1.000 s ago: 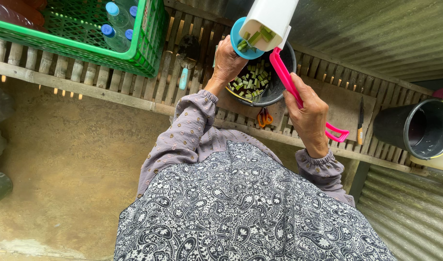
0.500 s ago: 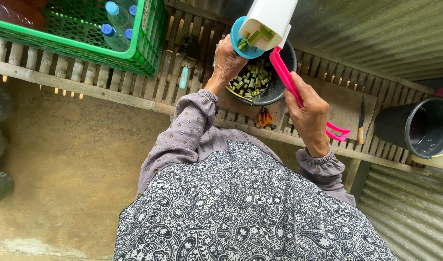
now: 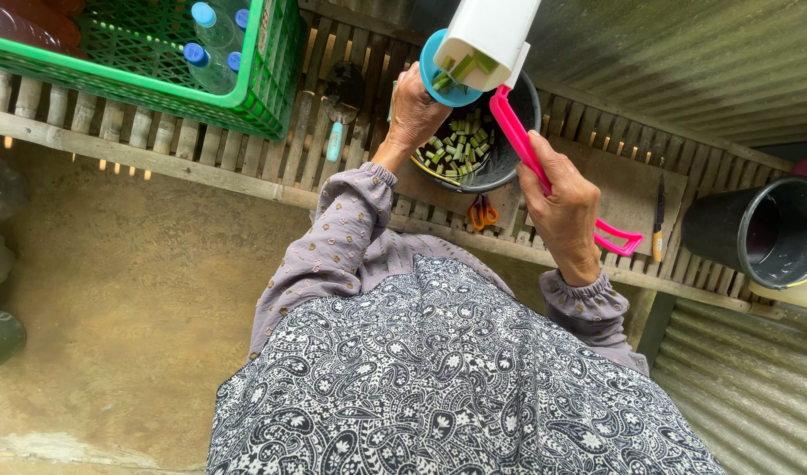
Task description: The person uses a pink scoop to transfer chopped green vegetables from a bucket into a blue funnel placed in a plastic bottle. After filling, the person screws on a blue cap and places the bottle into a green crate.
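A: Status on your hands?
B: Right hand [image 3: 566,207] wrapped around the pink handle [image 3: 544,171]. Left hand [image 3: 414,113] gripping the blue-rimmed white cutter [image 3: 482,44], top centre of frame.
A: The cut pieces?
B: Green pieces [image 3: 460,145] lie in the dark bowl [image 3: 509,158] on the slatted bench [image 3: 359,62], directly below.

green crate [image 3: 245,97] — bottles [image 3: 211,48], black bucket [image 3: 759,233]

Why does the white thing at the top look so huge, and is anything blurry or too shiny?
In the head view, the white container sits closest to the camera, so it looms large and is cut off at the top edge. Light is soft and even daylight, with no hard shadows or glare. The left hand, right hand and chopped green pieces in the dark bowl look sharp, not blurred.
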